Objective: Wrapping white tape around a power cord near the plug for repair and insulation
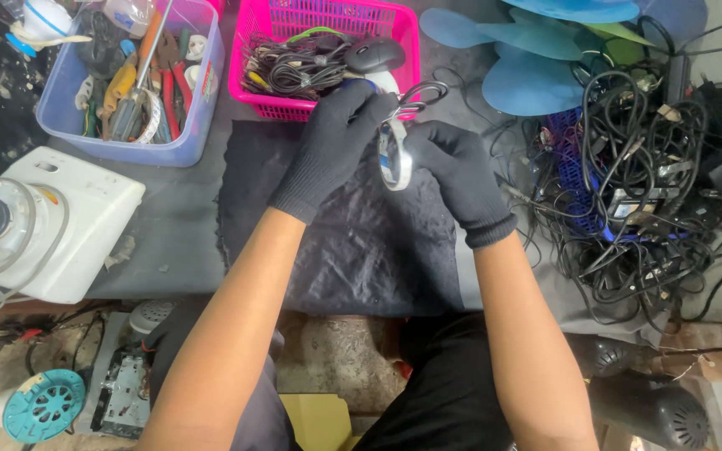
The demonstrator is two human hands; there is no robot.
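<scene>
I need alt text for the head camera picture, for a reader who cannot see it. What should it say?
Two black-gloved hands meet over a dark cloth: the left hand holds black-handled scissors, and the right hand holds a roll of tape. Behind them stand a pink basket of cables and a blue tool bin; tangled black cables lie to the right.

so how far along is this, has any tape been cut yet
Done: the roll of tape is up off the dark cloth, held between the gloved left hand and right hand. In hand: the left also holds scissors at the roll. Left: no cut strip shows, and nothing taped is visible.
</scene>
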